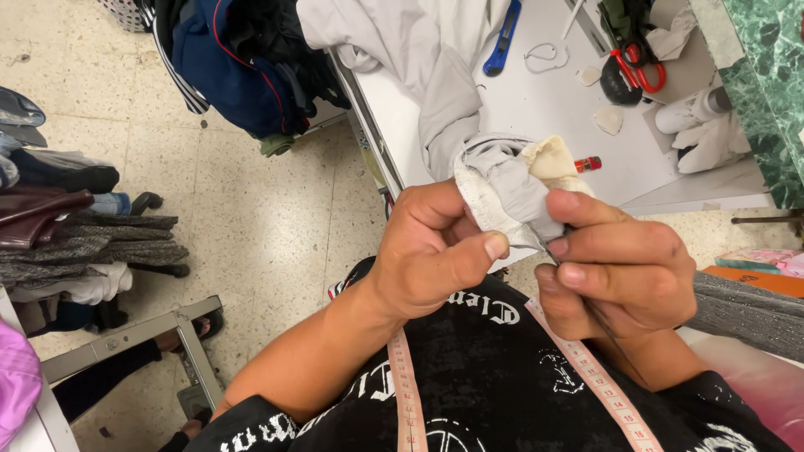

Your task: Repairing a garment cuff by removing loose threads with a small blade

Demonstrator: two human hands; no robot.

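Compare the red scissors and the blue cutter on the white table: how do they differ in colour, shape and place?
The scissors have red loop handles; the cutter is a blue, straight, narrow bar. The scissors lie at the table's far right among dark and white bits; the cutter lies further left, beside the grey garment. Both lie flat on the table, untouched by either hand.

speckled terrazzo floor (251,218), white worktable (536,125), green marbled wall (775,75)

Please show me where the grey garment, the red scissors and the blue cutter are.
grey garment (511,188), head view, cuff between the hands.
red scissors (641,71), head view, handle loops.
blue cutter (501,40), head view, middle of body.
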